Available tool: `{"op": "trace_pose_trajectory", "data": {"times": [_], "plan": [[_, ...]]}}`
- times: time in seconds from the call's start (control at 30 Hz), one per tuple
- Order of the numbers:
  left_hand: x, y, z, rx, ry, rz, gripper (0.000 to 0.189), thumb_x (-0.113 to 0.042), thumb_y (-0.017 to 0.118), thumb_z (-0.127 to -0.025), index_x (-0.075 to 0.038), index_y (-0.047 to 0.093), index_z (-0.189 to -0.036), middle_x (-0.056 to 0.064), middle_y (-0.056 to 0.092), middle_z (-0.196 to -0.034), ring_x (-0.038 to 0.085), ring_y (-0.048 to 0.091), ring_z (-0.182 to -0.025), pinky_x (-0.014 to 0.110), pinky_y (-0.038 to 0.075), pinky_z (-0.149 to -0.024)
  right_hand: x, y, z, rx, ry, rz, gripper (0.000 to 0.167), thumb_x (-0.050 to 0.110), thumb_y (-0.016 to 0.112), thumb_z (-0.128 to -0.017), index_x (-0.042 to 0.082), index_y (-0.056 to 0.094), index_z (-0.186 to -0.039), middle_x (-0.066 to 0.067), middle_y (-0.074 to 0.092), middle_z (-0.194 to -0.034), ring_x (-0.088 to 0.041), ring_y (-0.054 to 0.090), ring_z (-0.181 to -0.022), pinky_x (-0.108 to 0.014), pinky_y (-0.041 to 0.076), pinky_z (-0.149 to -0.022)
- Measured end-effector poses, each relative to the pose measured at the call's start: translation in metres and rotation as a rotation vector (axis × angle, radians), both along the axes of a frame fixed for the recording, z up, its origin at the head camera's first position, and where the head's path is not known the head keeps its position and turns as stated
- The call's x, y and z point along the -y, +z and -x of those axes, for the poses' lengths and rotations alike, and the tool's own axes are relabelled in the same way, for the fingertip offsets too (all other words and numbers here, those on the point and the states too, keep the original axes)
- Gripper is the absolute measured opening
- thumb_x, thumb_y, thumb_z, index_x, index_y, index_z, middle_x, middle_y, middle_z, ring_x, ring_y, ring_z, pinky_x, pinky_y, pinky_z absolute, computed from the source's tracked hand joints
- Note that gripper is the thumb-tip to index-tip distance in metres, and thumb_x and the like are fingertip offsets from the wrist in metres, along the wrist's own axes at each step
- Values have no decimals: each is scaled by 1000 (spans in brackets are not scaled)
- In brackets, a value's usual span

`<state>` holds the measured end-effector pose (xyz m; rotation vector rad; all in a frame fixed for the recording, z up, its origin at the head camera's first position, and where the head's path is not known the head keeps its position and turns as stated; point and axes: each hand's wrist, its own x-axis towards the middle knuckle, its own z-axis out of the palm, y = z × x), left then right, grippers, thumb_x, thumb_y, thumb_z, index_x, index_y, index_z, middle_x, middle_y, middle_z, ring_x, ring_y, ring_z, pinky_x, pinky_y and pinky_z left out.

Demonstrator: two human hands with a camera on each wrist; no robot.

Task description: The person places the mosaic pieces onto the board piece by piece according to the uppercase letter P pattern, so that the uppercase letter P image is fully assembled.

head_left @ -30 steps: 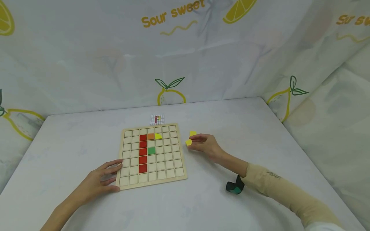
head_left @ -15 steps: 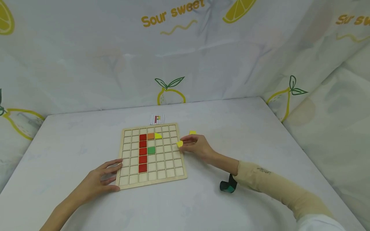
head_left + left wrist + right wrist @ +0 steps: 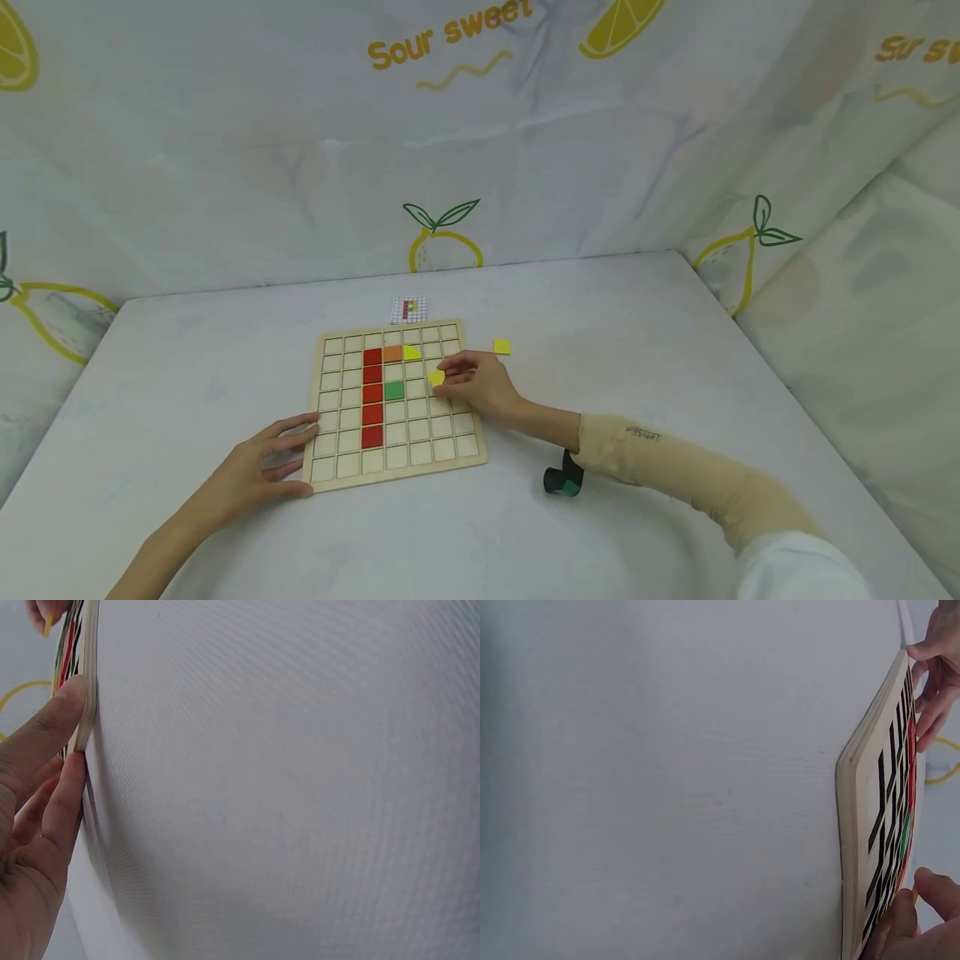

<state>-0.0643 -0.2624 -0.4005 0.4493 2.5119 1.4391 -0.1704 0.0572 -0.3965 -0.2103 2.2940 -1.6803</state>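
Observation:
A wooden grid board (image 3: 386,471) lies on the table, with a column of red tiles (image 3: 372,393), an orange tile (image 3: 393,354), a green tile (image 3: 393,390) and a yellow tile with a rounded corner (image 3: 411,353) in its cells. My left hand (image 3: 251,471) rests at the board's near left corner, fingers spread along its edge. Over the right part of the board, my right hand (image 3: 483,387) pinches a yellow tile (image 3: 436,378) by its right side. Fingers hide part of that tile.
Right of the board lies another yellow tile (image 3: 502,347). A small card with a coloured grid pattern (image 3: 409,310) sits behind the board. A dark curved object (image 3: 564,477) is by the right forearm. A lemon-print curtain (image 3: 300,167) stands at the back.
My right hand has moved left with the yellow tile, from beside the other yellow tile to over the board. The dark curved object has shifted left along with the forearm. My left hand stays put.

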Motion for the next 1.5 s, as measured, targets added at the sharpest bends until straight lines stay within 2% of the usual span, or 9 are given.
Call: {"op": "trace_pose_trajectory", "data": {"times": [0.2, 0.57, 0.73, 0.83, 0.97, 1.03, 1.33, 1.4, 1.5], "plan": [[0, 1, 0, 1, 3, 6, 75, -15, 84, -69, 11, 51, -132, 18, 37, -146, -18, 38, -115, 26, 56, -89, 10, 2, 1, -82, 46, -141, 26, 5, 83, -73, 0, 69, -94, -5, 67, -85, -10, 62, -71, -17, 58, -69], [1, 0, 1, -6, -3, -4, 75, -14, 84, -69, 11, 50, -132, 18, 37, -146, -17, 39, -116, 25, 56, -89, 20, 1, 10, -187, 120, -240, 27, 12, 86, -71, 3, 69, -90, -4, 67, -84, -8, 59, -66, -14, 54, -63], [0, 1, 1, -15, 3, 49, 76, -15, 84, -68, 11, 51, -131, 19, 37, -146, 17, 49, -125, 27, 56, -89, 23, 0, 12, -235, 142, -265, 27, 13, 86, -71, 3, 69, -88, -5, 67, -83, -9, 56, -67, -13, 51, -62], [0, 0, 1, -21, -1, 48, 76, -15, 85, -68, 10, 51, -132, 20, 37, -146, 10, 48, -125, 27, 56, -89, 24, 0, 13, -241, 145, -261, 27, 12, 86, -70, 2, 69, -88, -6, 67, -82, -9, 55, -66, -13, 51, -62], [0, -1, 1, -20, -1, 17, 76, -15, 85, -68, 10, 52, -131, 21, 37, -145, -16, 40, -116, 24, 56, -88, 24, 1, 13, -232, 155, -257, 28, 10, 86, -71, 0, 69, -91, -7, 67, -84, -9, 56, -67, -12, 52, -63], [0, -1, 1, -12, 2, 13, 76, -16, 85, -68, 10, 52, -131, 20, 37, -145, -15, 41, -116, 23, 56, -88, 23, 2, 13, -218, 155, -258, 29, 10, 86, -71, 0, 69, -92, -7, 67, -84, -9, 57, -68, -12, 53, -63], [0, 1, 2, 3, 13, 47, 76, -14, 85, -67, 9, 52, -132, 19, 37, -146, 34, 48, -123, 26, 57, -87, 22, 4, 13, -194, 164, -256, 21, 7, 84, -73, 0, 70, -88, -4, 67, -78, -10, 61, -69, -12, 55, -65], [0, 1, 2, 9, 13, 43, 76, -13, 85, -67, 9, 52, -132, 18, 37, -147, 33, 48, -123, 26, 57, -87, 22, 3, 13, -189, 164, -255, 21, 7, 83, -74, 1, 70, -89, -4, 67, -79, -9, 62, -70, -12, 55, -65], [0, 0, 2, 4, 9, 27, 75, -13, 85, -68, 10, 52, -131, 19, 37, -146, 11, 49, -124, 26, 57, -88, 22, 3, 13, -184, 164, -247, 21, 6, 83, -74, 1, 70, -90, -5, 69, -80, -10, 63, -70, -13, 56, -66]]}}
